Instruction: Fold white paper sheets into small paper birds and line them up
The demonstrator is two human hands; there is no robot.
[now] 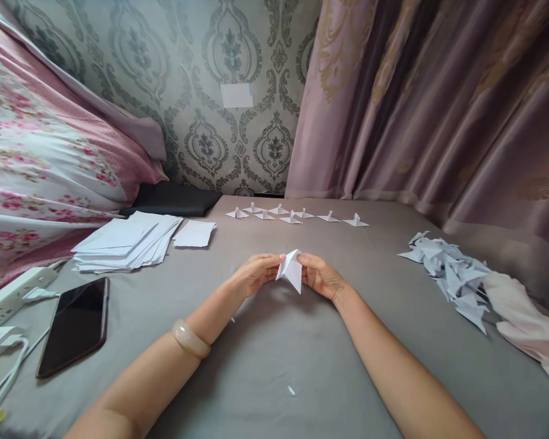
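Observation:
A small piece of folded white paper [293, 271] is held up between my two hands, above the grey cloth surface. My left hand [258, 273] pinches its left edge with thumb and fingers. On the other side my right hand [321, 275] grips the upper right edge, thumb on the near face. The paper comes to a point at the top and another at the bottom. Fingers behind the paper are partly hidden. Beyond my hands stand several folded white paper figures [291, 217] in loose rows, each with a small upright part.
At left lie a stack of white paper [128, 241], a smaller stack of squares [194, 234], a black phone [75, 326] and a power strip [18, 292]. A heap of folded white papers [455, 271] lies at right beside a pale cloth [526, 317]. Curtains [393, 103] hang behind.

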